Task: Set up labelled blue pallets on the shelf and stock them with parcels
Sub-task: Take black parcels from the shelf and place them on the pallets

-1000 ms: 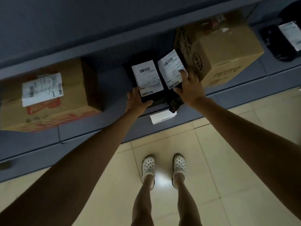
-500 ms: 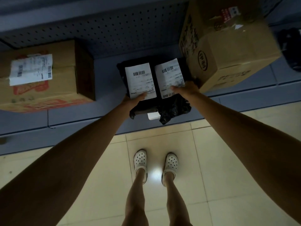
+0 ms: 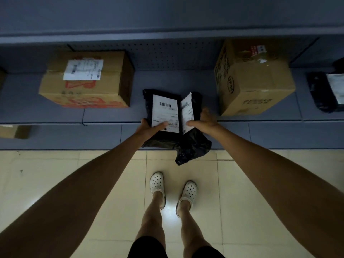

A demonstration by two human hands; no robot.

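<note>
Two black plastic parcels with white barcode labels are side by side at the front edge of the bottom shelf (image 3: 167, 79). My left hand (image 3: 149, 126) grips the left black parcel (image 3: 163, 108), thumb across its label. My right hand (image 3: 203, 122) holds the right black parcel (image 3: 193, 144), whose label stands tilted on edge and whose loose bag end hangs down over the shelf front. Both parcels sit between two cardboard boxes.
A flat cardboard box (image 3: 87, 81) with a white label lies on the shelf at the left. A taller brown box (image 3: 255, 79) stands at the right, and another black parcel (image 3: 327, 92) at the far right. Tiled floor and my white clogs are below.
Both parcels have come forward toward the shelf's front edge. The right parcel has turned up on edge, and its bag end now hangs lower over the shelf front.
</note>
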